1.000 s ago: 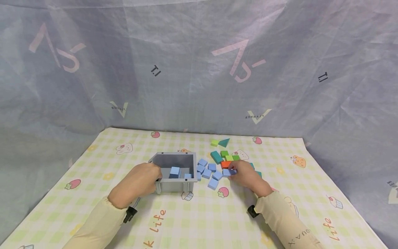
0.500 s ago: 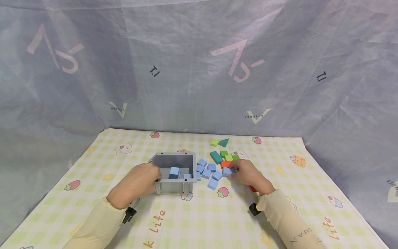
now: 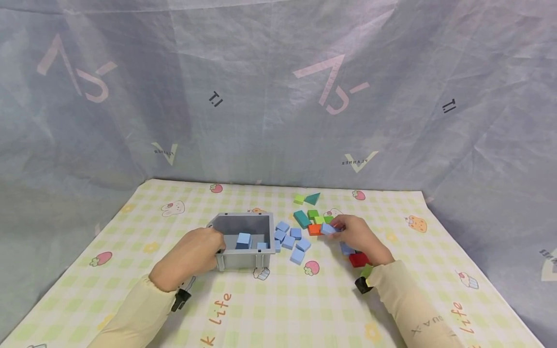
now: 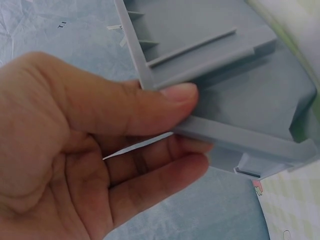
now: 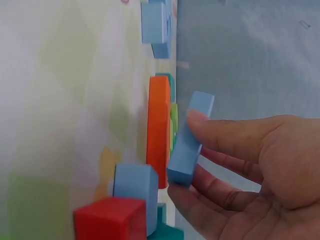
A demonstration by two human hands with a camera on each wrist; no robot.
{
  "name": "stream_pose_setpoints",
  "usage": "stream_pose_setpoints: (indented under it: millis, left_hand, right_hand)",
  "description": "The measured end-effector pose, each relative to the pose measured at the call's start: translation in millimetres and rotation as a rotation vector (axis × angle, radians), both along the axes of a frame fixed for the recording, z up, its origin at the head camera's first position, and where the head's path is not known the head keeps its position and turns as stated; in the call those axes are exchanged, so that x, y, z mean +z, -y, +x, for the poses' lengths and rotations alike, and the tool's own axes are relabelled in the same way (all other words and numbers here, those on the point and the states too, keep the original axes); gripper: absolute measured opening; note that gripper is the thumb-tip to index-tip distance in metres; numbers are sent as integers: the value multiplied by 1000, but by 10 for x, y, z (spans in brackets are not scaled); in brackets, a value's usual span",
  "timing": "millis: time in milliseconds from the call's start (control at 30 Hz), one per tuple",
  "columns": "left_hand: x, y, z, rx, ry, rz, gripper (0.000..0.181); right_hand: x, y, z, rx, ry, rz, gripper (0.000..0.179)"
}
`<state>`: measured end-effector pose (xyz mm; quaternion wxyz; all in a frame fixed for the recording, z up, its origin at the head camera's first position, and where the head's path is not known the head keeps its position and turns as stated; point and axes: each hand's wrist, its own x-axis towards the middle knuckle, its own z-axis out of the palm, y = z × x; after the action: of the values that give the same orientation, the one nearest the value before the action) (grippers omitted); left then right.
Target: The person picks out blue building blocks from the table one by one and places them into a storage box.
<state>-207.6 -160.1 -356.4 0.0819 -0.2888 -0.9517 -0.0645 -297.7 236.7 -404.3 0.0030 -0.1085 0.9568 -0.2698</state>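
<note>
My left hand [image 3: 193, 256] grips the near left corner of a grey plastic bin [image 3: 248, 260], thumb over the rim and fingers beneath it in the left wrist view. Inside the bin [image 4: 210, 75] lie blue blocks [image 3: 244, 240], two of them visible. My right hand [image 3: 359, 237] pinches a blue rectangular block [image 5: 191, 142] between thumb and fingers. In the head view that block overlaps an orange block [image 3: 315, 229]. A red block [image 3: 359, 260] and another blue block [image 3: 347, 249] lie by the right wrist, partly covered by it.
Several blue blocks [image 3: 289, 242] lie loosely between the bin and my right hand. Behind them are green blocks [image 3: 313, 214], a teal block [image 3: 302, 219] and a teal triangular block [image 3: 313, 198]. A checked cloth [image 3: 261, 314] covers the table; grey fabric [image 3: 278, 121] hangs behind.
My right hand has lifted the blue block from beside the orange one and moved slightly back and right. The red block by the wrist has come into view. My left hand stays on the bin.
</note>
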Motion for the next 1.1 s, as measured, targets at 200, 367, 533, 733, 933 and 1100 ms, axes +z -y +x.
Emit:
stream_pose_setpoints:
  millis: [200, 367, 533, 733, 933, 1100]
  left_hand:
    - [0, 8, -6, -3, 15, 7, 52]
    - [-2, 13, -7, -7, 25, 10, 53]
    - [-7, 0, 5, -1, 41, 22, 54]
    - [-27, -17, 12, 0, 37, 16, 54]
    - [-45, -11, 14, 16, 42, 7, 53]
    - [-29, -9, 12, 14, 34, 10, 53]
  right_hand:
    - [22, -61, -25, -42, -27, -36, 26]
    - [78, -61, -17, -50, -75, -74, 27]
    - [189, 1, 14, -36, -109, -116, 28]
    - [336, 180, 68, 2, -136, -173, 30]
    - [509, 500, 100, 65, -174, -226, 31]
    - [614, 871, 162, 131, -205, -272, 31]
